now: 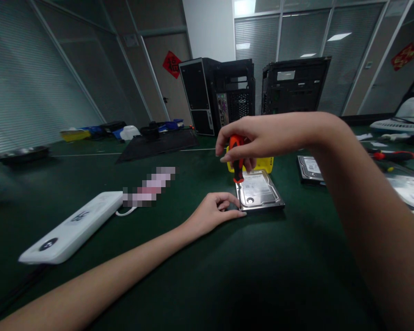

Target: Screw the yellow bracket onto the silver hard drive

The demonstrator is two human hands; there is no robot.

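Observation:
A silver hard drive [262,191] lies flat on the dark green table, label side up. My right hand [246,140] is above it, fingers wrapped round the handle of a red and black screwdriver [238,172]. The screwdriver stands upright with its shaft down at the drive's left edge, near the front corner. My left hand [221,209] grips that same front left corner between thumb and index finger. Whether the tip sits in a screw is too small to tell. Partly behind the drive and my right hand is a yellow object [266,164] with dark lettering.
A second hard drive [308,169] lies to the right, partly behind my forearm. Beyond it are red and black hand tools [395,155]. On the left lies a white power bank [77,225] with a cable. Black computer cases [196,96] stand at the back, beside a dark mat [158,143].

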